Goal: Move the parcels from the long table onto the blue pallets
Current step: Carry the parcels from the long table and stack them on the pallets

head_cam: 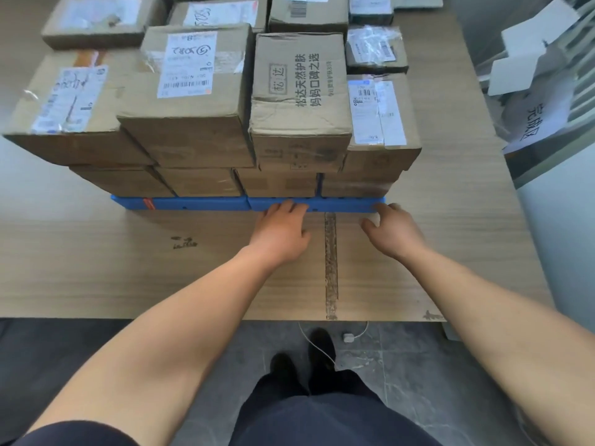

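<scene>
The cardboard parcels (193, 130) are seen stacked two layers deep on the blue pallets (199, 203), which lie flat on a wood-grain surface (96, 268). The cartons are packed edge to edge, presumably so that the load is kept compact and cannot tip. A printed carton (299, 91) is set tight between a labelled carton (190, 91) and a narrower one on its right, and further parcels are ranged behind. Both arms are stretched forward and down. The left hand (283, 230) is laid palm down with straight fingers touching the front rim of the pallets. The right hand (394, 231) is placed near the right front corner, its fingers loosely bent against the rim. Nothing is gripped by either hand, and the two are held apart, on either side of a tape strip (330, 265) on the surface. Such a placing is judged to suit a push or a squaring of the pallet rather than a lift. A white cable with its plug (348, 337) is trailed over the dark tiled floor (450, 381) near the feet, where it could be caught. Whether any parcels are left on the long table cannot be told.
</scene>
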